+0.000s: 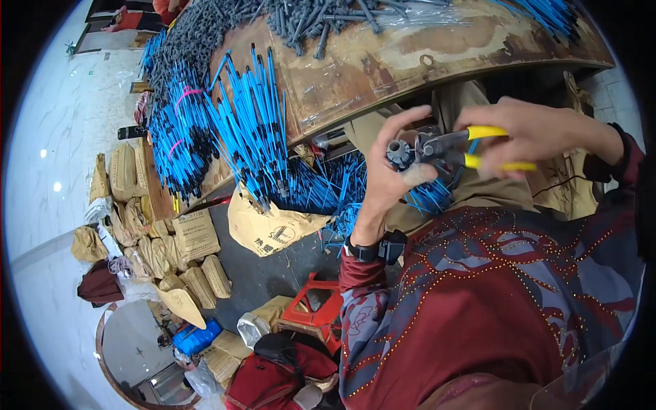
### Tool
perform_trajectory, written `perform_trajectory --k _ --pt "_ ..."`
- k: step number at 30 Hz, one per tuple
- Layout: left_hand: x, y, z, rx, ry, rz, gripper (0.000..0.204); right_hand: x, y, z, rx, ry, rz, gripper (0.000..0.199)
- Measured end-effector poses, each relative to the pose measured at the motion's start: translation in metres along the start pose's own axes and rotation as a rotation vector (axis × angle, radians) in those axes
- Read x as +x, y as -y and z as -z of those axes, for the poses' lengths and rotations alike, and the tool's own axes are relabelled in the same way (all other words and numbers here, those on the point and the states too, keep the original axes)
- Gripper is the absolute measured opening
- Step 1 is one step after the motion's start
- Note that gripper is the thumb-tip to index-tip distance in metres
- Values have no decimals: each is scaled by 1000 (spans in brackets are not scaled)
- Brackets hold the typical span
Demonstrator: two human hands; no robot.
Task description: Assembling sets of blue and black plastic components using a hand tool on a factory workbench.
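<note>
Scuffed wood counter [328,85] — grey plugs [321,27] heaped. Right hand [526,133] gripping yellow-handled metal pliers [486,132]; left hand [386,171] holding round-ended grey pieces [398,152] — tan sack [270,222], dark print.

Yellow plier grips [488,132], blue-and-black rods [244,113]
The dark red shirt [488,324] carries grey shapes and winding lines of gold dots.

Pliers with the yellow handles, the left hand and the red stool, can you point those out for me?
Pliers [485,132]: head view, on the upper yellow handle.
Left hand [380,169]: head view, on the middle of the hand.
Red stool [309,316]: head view, on red plastic below the dark opening.
</note>
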State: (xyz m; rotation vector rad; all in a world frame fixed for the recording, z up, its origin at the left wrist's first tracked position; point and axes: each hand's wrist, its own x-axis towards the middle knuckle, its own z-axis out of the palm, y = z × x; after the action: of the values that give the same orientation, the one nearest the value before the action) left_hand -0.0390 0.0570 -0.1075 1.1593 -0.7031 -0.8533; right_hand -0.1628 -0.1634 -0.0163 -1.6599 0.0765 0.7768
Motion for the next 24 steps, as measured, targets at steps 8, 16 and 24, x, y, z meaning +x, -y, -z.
perform_trajectory --k 8,16,24 --pt "-12 -2 -3 30 -152 70 50 12 7 -18 -922 -504 383 31" --pt "-24 -7 7 50 40 -24 46 22 14 -35 -5 -2 -255 32" --pt "-23 -3 15 80 12 22 35 13 11 -27 -127 -81 -74 30"
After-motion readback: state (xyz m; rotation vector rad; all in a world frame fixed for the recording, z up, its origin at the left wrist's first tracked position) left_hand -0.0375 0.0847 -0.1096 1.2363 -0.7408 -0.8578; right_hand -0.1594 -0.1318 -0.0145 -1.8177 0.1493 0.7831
